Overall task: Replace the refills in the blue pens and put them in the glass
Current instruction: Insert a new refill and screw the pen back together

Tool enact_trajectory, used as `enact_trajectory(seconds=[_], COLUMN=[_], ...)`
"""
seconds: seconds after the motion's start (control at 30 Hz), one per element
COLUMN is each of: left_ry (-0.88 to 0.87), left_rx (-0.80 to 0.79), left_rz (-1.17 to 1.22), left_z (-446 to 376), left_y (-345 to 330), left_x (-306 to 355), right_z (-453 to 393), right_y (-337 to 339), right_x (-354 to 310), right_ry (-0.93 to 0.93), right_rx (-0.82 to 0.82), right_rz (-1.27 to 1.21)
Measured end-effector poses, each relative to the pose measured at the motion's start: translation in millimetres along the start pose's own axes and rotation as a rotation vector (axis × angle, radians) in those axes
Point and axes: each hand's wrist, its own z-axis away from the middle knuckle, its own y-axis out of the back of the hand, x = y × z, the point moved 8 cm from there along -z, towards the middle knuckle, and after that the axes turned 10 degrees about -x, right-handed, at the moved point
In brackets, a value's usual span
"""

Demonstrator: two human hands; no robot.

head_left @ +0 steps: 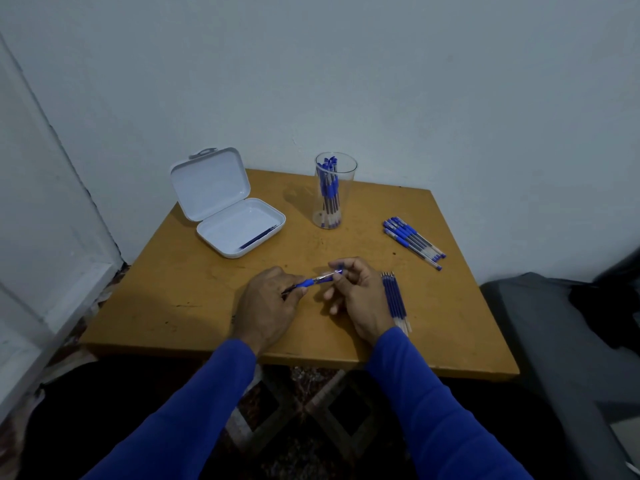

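Both hands close together over the near middle of the surface, clamped on one blue pen: left hand pinching the grip and tip end, right hand pinching the clear barrel. Probably mid-twist at the joint; whether a refill sits inside, too small to tell.

Risks, as a judgement: slipping on the thin barrel and dropping the tip piece, likely to roll off the near edge. Right wrist just beside the row of refills, easily nudged or scattered. Old and new refills easily mixed, one lying in the open white case. Glass tall and narrow, already holding pens, prone to tipping on a careless drop-in. Remaining pens lying far right.
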Motion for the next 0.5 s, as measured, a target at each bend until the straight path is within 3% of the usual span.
enact_trajectory(seconds=[0.5], left_ry=[-0.045], left_rx=[-0.021], left_rz=[-0.001], left_z=[-1.2], left_y=[-2.7], left_x=[-0.4], right_z=[-6.6], right_y=[-5.3], right_x=[7.3], right_ry=[-0.012], right_rx=[-0.072], right_rz=[-0.005])
